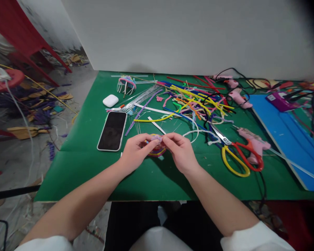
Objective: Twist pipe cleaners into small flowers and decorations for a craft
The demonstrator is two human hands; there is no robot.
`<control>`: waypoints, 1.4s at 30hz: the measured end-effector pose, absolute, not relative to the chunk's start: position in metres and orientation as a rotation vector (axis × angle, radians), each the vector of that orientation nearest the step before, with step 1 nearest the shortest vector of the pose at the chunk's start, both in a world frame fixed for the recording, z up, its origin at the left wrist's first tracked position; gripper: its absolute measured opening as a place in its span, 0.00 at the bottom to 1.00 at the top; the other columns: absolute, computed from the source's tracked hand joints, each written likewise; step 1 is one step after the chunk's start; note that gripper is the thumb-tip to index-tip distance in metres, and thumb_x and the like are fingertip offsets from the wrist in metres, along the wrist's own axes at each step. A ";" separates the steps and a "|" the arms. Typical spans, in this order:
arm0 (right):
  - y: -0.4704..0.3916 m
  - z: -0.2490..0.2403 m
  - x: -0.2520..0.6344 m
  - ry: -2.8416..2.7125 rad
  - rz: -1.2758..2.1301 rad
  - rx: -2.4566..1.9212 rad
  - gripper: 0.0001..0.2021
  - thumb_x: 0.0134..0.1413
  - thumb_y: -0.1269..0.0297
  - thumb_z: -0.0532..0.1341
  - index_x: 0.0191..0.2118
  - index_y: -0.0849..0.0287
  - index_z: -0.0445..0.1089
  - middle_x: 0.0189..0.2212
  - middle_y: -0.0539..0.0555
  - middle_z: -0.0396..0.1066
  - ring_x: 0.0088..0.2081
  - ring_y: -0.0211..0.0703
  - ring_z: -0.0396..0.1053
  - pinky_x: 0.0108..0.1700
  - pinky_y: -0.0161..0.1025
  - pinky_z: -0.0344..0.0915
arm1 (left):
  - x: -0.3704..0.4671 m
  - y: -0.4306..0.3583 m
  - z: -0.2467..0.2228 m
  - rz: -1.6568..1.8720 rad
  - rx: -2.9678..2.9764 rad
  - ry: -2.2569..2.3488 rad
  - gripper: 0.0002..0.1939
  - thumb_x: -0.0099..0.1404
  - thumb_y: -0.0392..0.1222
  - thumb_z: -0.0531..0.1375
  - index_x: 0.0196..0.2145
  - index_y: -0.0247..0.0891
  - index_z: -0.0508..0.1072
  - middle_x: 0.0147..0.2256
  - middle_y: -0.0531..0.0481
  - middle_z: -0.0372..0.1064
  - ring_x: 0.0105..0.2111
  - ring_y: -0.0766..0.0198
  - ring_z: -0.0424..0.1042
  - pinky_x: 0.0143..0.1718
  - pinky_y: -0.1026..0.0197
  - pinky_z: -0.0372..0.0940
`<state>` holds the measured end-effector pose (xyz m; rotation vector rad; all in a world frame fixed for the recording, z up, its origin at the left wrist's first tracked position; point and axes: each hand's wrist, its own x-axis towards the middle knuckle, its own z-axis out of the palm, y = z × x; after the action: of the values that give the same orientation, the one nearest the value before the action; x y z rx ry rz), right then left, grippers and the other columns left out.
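Near the front middle of the green table, a small round multicoloured craft piece [157, 150] with yellow, red and purple bands is between my hands. My left hand [138, 151] grips its left side, thumb on top and fingers curled. My right hand [180, 151] pinches at its upper right edge with thumb and forefinger. The underside of the piece is hidden. Beyond the hands lies a heap of coloured pipe cleaners [193, 101]. At the back left stands a similar dome-shaped piece [127, 83] with white prongs.
On the green table [81, 174], a phone [112, 131] and white case [110, 101] lie left. Scissors [226, 141], a pink glue gun [255, 143] and a blue board [290, 139] are right. A white panel [185, 38] stands behind. Cords trail on the right.
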<state>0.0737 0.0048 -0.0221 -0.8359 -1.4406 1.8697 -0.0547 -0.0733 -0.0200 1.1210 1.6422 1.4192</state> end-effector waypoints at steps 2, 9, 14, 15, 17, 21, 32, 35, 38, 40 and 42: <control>0.006 -0.021 0.074 -1.461 1.878 -0.837 0.09 0.44 0.58 0.64 0.29 0.58 0.72 0.27 0.50 0.74 0.29 0.36 0.70 0.35 0.36 0.69 | -0.056 -0.073 -0.019 1.401 1.118 1.651 0.11 0.56 0.47 0.61 0.31 0.36 0.76 0.30 0.49 0.75 0.28 0.66 0.72 0.28 0.67 0.66; 0.007 -0.021 0.076 -1.531 1.819 -0.862 0.08 0.43 0.59 0.65 0.28 0.58 0.71 0.25 0.48 0.73 0.27 0.34 0.69 0.31 0.32 0.67 | -0.058 -0.073 -0.020 1.332 1.125 1.657 0.12 0.57 0.48 0.60 0.30 0.36 0.76 0.30 0.48 0.74 0.27 0.67 0.71 0.26 0.68 0.65; 0.003 -0.020 0.075 -1.541 1.823 -0.860 0.08 0.46 0.59 0.63 0.28 0.59 0.69 0.25 0.48 0.72 0.27 0.34 0.69 0.31 0.33 0.68 | -0.052 -0.073 -0.020 1.410 1.008 1.592 0.12 0.56 0.47 0.61 0.28 0.34 0.74 0.28 0.49 0.74 0.24 0.68 0.70 0.25 0.68 0.66; 0.002 -0.019 0.074 -1.546 1.813 -0.861 0.08 0.46 0.59 0.63 0.29 0.58 0.68 0.25 0.48 0.72 0.27 0.34 0.69 0.31 0.33 0.68 | -0.050 -0.073 -0.020 1.429 0.976 1.578 0.12 0.55 0.47 0.61 0.27 0.34 0.74 0.27 0.49 0.73 0.24 0.68 0.70 0.24 0.68 0.66; 0.000 -0.018 0.074 -1.568 1.785 -0.856 0.08 0.47 0.59 0.62 0.29 0.58 0.68 0.25 0.48 0.71 0.27 0.34 0.69 0.30 0.33 0.68 | -0.048 -0.073 -0.019 1.458 0.917 1.550 0.12 0.54 0.48 0.61 0.26 0.34 0.73 0.26 0.50 0.72 0.23 0.68 0.70 0.23 0.68 0.67; -0.002 -0.018 0.074 -1.626 1.683 -0.845 0.07 0.48 0.59 0.61 0.30 0.57 0.68 0.27 0.48 0.72 0.27 0.34 0.69 0.31 0.33 0.68 | -0.048 -0.071 -0.017 1.455 0.858 1.476 0.12 0.54 0.48 0.62 0.26 0.35 0.72 0.23 0.52 0.71 0.22 0.69 0.70 0.22 0.68 0.68; 0.006 -0.021 0.082 -2.060 0.918 -0.517 0.13 0.54 0.71 0.56 0.42 0.48 0.70 0.40 0.52 0.70 0.44 0.41 0.67 0.46 0.43 0.65 | -0.058 -0.074 -0.016 1.357 0.699 1.220 0.11 0.55 0.47 0.62 0.26 0.35 0.72 0.19 0.53 0.67 0.20 0.71 0.66 0.20 0.69 0.63; 0.006 -0.021 0.083 -2.091 0.847 -0.500 0.13 0.53 0.71 0.57 0.43 0.47 0.70 0.41 0.52 0.70 0.44 0.42 0.67 0.47 0.44 0.65 | -0.058 -0.074 -0.013 1.326 0.681 1.175 0.11 0.55 0.46 0.62 0.24 0.34 0.72 0.18 0.53 0.66 0.19 0.72 0.65 0.19 0.70 0.61; 0.006 -0.021 0.084 -2.105 0.851 -0.495 0.12 0.53 0.69 0.58 0.42 0.48 0.71 0.41 0.52 0.70 0.44 0.43 0.67 0.46 0.44 0.65 | -0.059 -0.074 -0.012 1.275 0.676 1.172 0.13 0.54 0.49 0.62 0.23 0.34 0.71 0.18 0.53 0.65 0.18 0.71 0.64 0.17 0.70 0.59; 0.005 -0.020 0.083 -2.080 0.891 -0.504 0.08 0.53 0.68 0.58 0.38 0.50 0.72 0.38 0.52 0.72 0.42 0.43 0.68 0.45 0.44 0.65 | -0.059 -0.073 -0.013 1.243 0.708 1.199 0.15 0.55 0.51 0.61 0.24 0.34 0.71 0.20 0.52 0.66 0.19 0.71 0.65 0.17 0.70 0.59; 0.004 -0.018 0.082 -2.041 0.999 -0.570 0.05 0.52 0.66 0.59 0.34 0.52 0.72 0.34 0.52 0.73 0.39 0.42 0.69 0.44 0.43 0.66 | -0.059 -0.073 -0.016 1.245 0.799 1.279 0.17 0.57 0.53 0.58 0.24 0.34 0.71 0.21 0.51 0.67 0.20 0.70 0.65 0.18 0.69 0.59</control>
<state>0.0819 0.0037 -0.0185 -0.5701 -2.0411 0.9985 -0.0590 -0.0733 -0.0156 0.7988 1.2790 1.2454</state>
